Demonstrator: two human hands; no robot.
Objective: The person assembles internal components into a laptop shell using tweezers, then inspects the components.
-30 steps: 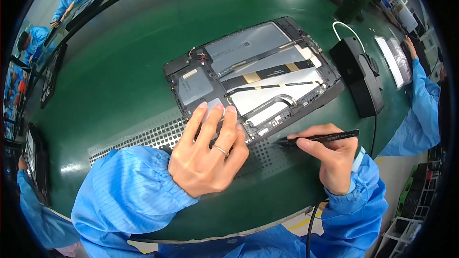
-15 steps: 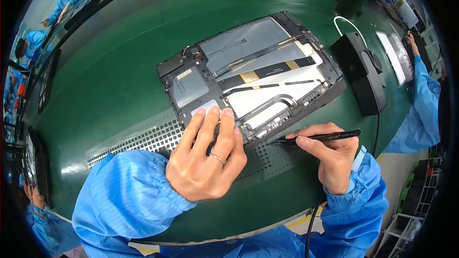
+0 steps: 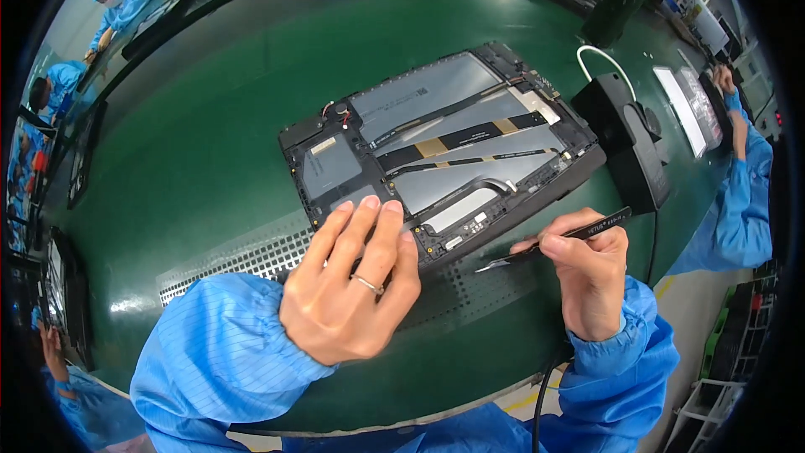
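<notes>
black tweezers [image 3: 597, 227] pinched in right hand [image 3: 592, 278], left hand [image 3: 348, 294] loosely spread, fingers [image 3: 361, 231] over opened device [image 3: 453, 144]

My bare, ringed left hand [image 3: 350, 292] is resting palm-down, fingers extended; my bare right hand [image 3: 589, 273] is pinching thumb-to-finger; my blue-sleeved forearms [image 3: 231, 344] are angling inward.

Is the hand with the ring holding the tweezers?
No, the right hand holds the tweezers; the left hand wears the ring.
</notes>
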